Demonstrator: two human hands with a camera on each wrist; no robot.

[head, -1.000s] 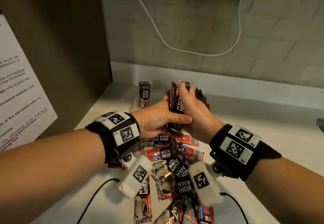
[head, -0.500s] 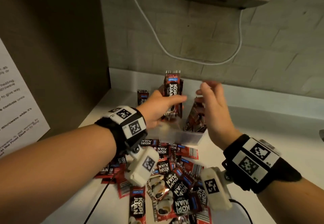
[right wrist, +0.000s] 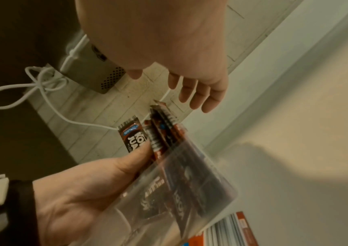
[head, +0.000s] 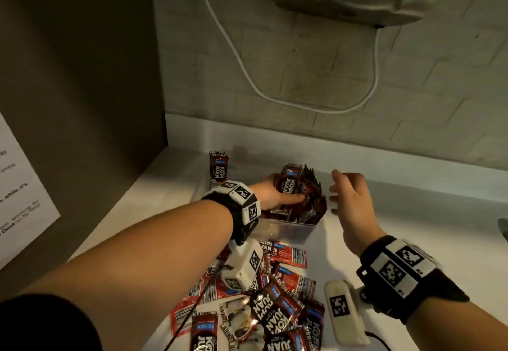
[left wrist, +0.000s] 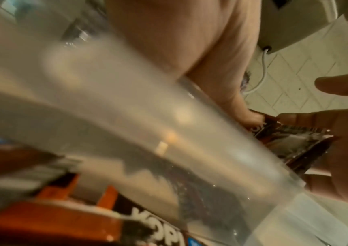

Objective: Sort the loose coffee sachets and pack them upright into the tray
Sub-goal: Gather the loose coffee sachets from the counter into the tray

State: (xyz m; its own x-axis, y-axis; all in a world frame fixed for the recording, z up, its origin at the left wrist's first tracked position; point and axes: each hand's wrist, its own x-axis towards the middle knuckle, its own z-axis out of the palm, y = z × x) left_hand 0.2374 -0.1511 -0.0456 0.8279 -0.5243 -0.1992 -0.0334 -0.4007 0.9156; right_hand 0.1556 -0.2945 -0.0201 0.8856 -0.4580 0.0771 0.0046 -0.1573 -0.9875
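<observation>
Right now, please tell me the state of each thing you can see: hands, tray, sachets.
left hand: grips a bundle of sachets, lowering it into the tray.
right hand: open, beside the tray, holds nothing.
bundle of sachets: upright, in the tray.
tray: clear plastic, partly filled.
packed sachets: standing, slightly tilted, in the tray.
loose sachets: lying flat in a pile on the counter.
single sachet: upright, apart, behind the left wrist.

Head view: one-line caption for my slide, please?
Left hand holds sachets upright in the clear tray; right hand hovers open beside it, loose pile in front.
</observation>
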